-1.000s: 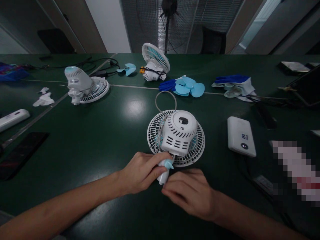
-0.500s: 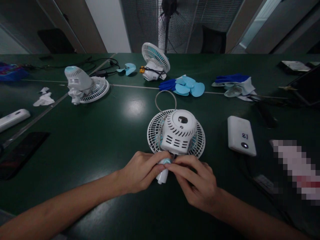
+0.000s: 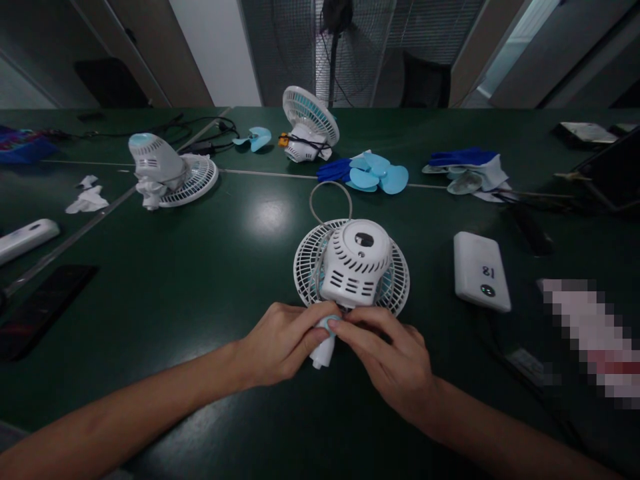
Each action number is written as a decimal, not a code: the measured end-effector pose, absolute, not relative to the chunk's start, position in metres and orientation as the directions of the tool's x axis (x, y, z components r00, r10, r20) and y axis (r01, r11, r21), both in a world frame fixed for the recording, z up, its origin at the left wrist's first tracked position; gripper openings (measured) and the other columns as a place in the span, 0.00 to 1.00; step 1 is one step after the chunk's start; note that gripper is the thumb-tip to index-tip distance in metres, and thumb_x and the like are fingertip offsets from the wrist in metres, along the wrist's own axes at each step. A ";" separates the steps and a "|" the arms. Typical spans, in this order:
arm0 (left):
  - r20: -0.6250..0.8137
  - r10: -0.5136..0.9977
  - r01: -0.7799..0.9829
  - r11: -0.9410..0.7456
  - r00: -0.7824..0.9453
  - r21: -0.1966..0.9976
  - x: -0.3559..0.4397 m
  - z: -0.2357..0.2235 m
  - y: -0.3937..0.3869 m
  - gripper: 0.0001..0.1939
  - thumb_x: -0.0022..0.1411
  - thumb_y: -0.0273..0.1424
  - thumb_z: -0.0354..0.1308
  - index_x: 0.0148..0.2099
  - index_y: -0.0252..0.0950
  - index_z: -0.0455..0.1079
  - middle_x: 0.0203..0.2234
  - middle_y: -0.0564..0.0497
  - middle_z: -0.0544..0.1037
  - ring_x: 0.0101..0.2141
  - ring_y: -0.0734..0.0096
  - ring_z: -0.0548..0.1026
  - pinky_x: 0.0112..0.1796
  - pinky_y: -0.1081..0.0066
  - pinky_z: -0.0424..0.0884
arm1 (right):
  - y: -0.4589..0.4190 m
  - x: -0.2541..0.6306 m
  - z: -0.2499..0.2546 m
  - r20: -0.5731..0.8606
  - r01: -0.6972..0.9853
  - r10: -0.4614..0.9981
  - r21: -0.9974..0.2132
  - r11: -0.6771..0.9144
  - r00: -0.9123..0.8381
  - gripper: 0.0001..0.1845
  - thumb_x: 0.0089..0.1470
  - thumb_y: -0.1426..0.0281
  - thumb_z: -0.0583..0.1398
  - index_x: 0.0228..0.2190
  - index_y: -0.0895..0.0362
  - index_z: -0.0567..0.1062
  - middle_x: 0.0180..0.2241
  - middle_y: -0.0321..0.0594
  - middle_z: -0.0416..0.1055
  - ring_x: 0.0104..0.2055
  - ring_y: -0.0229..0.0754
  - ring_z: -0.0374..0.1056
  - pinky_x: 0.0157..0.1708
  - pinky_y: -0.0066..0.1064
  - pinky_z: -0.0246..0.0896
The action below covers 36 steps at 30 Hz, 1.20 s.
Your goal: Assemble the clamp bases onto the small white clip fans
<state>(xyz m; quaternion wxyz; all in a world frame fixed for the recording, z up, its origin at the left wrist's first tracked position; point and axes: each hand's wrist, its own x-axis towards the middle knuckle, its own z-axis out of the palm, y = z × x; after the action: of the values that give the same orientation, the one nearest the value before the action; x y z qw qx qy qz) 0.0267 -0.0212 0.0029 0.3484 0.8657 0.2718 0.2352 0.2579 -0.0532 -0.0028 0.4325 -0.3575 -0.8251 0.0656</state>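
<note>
A small white fan (image 3: 356,260) lies grille-down on the green table in front of me, its rounded motor housing facing up. A cable loops out behind it. At its near side, my left hand (image 3: 280,343) is closed around the fan's white clip (image 3: 324,352), which has a light blue part on top. My right hand (image 3: 393,357) is closed too, its thumb and fingertips pressed against the blue part and the joint beside the housing. The fingers hide the joint itself, so I cannot make out any small piece there.
Two more fans, one at left (image 3: 163,170) and one at back (image 3: 307,127), stand beyond. Blue fan blades (image 3: 379,172), gloves (image 3: 470,172) and a white power bank (image 3: 482,271) lie around. A black phone (image 3: 45,310) rests at left.
My right fingertips have shifted slightly on the blue part of the clip. The left hand keeps its hold, and the fan stays in place.
</note>
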 end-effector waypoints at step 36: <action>0.266 0.601 0.300 -0.675 0.754 0.674 0.026 -0.003 -0.022 0.15 0.80 0.38 0.41 0.56 0.35 0.63 0.34 0.50 0.76 0.29 0.69 0.75 0.33 0.69 0.74 | -0.057 0.256 -0.011 0.635 0.430 0.693 -0.550 0.716 -0.343 0.04 0.66 0.76 0.61 0.36 0.57 0.74 0.29 0.34 0.76 0.28 0.33 0.73 0.30 0.28 0.62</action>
<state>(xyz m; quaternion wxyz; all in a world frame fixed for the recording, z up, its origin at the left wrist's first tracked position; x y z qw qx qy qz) 0.0263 -0.0220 -0.0026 0.3122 0.8828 0.2551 0.2411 0.2563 -0.0567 -0.0106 0.4556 -0.3479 -0.8066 0.1443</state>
